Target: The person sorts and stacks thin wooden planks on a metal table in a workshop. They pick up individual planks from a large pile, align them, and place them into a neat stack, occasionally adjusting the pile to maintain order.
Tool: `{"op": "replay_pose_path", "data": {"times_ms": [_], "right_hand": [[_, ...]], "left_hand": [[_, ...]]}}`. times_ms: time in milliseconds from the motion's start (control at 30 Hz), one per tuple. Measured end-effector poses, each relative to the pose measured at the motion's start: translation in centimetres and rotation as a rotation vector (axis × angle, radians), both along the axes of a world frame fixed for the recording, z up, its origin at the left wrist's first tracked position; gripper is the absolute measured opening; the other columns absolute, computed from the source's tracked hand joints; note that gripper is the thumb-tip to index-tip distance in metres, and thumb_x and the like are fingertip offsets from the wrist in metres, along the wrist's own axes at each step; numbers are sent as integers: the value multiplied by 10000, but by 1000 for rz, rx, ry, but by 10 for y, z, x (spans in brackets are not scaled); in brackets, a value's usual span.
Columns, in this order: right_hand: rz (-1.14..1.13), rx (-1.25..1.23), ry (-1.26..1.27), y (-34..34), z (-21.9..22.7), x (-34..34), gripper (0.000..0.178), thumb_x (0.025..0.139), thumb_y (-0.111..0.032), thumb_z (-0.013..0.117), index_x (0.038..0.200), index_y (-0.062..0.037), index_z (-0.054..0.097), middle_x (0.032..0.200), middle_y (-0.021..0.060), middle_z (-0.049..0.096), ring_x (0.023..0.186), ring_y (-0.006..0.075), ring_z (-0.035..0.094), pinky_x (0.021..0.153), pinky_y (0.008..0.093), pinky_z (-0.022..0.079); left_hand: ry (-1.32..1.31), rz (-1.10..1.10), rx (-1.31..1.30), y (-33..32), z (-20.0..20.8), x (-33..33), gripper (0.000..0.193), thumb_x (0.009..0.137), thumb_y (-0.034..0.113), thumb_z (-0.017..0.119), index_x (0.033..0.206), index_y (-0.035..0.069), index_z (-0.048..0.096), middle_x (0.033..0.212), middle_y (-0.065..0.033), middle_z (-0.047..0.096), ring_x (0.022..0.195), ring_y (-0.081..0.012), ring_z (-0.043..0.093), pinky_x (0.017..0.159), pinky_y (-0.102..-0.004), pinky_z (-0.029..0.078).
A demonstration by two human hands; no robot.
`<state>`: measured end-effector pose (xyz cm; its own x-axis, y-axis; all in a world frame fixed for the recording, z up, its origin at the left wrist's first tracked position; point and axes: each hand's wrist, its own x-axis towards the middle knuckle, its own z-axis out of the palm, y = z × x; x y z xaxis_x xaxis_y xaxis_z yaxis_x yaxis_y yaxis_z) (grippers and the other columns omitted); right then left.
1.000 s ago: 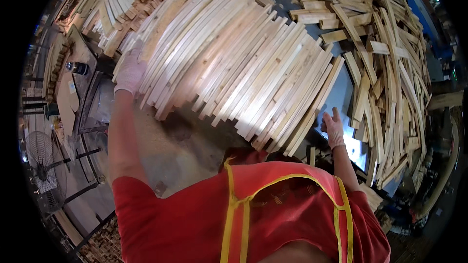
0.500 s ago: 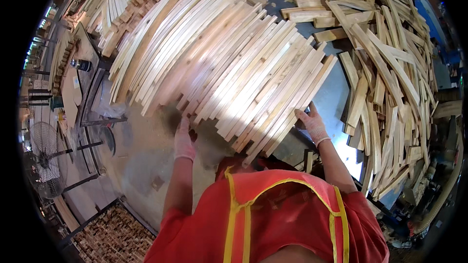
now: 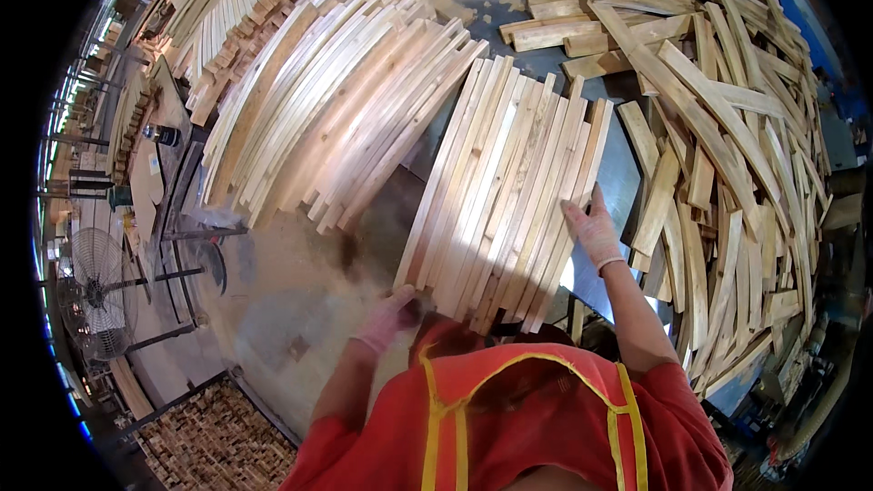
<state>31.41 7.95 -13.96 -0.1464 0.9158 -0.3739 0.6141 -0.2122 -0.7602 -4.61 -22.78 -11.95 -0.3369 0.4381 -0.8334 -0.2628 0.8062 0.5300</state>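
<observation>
A batch of pale wooden slats (image 3: 496, 191) lies side by side in front of me, between my two hands. My gloved left hand (image 3: 386, 318) is closed at the near left corner of this batch, its fingers partly hidden. Against the right side, my gloved right hand (image 3: 594, 232) grips the outermost slat, thumb on the near side. A larger row of slats (image 3: 336, 100) stays to the left, with a wedge of table showing between it and my batch. The near ends of the slats in my batch are uneven.
Loose boards (image 3: 718, 155) lie in a jumbled heap at the right and back of the metal table (image 3: 623, 177). Further slats (image 3: 245, 5) are stacked at the far left. A fan (image 3: 94, 286) stands at the left, and a bin of short wood pieces (image 3: 214, 436) at the lower left.
The batch between my hands has split from the larger row and turned more upright, leaving a gap. My left hand has moved right and nearer to me; my right hand has shifted slightly.
</observation>
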Motion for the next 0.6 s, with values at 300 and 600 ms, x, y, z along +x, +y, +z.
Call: {"op": "replay_pose_path", "data": {"times_ms": [300,600], "right_hand": [[205,-165,-305,59,56,-5,869,944,-608,691,1458,71,516,1299,303,704,1201,414,698,1051,443,515],[-106,-224,384,12,40,-20,708,919,-157,797,1505,57,462,1311,183,712,1134,238,703,969,343,566]], "left_hand": [[512,-691,134,222,115,-24,922,950,597,689,1565,-53,464,1576,-261,530,1465,-360,519,1213,-417,400],[222,-388,353,240,9,3,838,884,457,829,1514,3,514,1413,-213,651,1304,-340,631,1133,-421,488]]}}
